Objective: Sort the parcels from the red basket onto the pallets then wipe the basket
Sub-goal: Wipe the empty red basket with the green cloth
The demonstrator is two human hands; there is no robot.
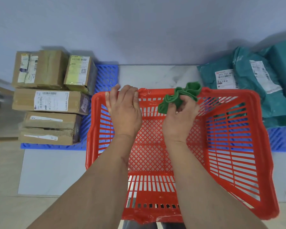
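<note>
Red basket [238, 146] emptied, between two blue pallets | left grip [125, 109]: fingers curled over its far rim, clamped | right grip [180, 118]: pinching bunched green cloth [180, 96] at far rim | cardboard boxes [51, 100] on left pallet [106, 76] | teal mailer bags [254, 80] on right pallet [281, 139]

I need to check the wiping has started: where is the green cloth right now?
In the head view, the green cloth is bunched in the right hand at the far rim of the red basket, right of the left hand gripping that rim.
</note>
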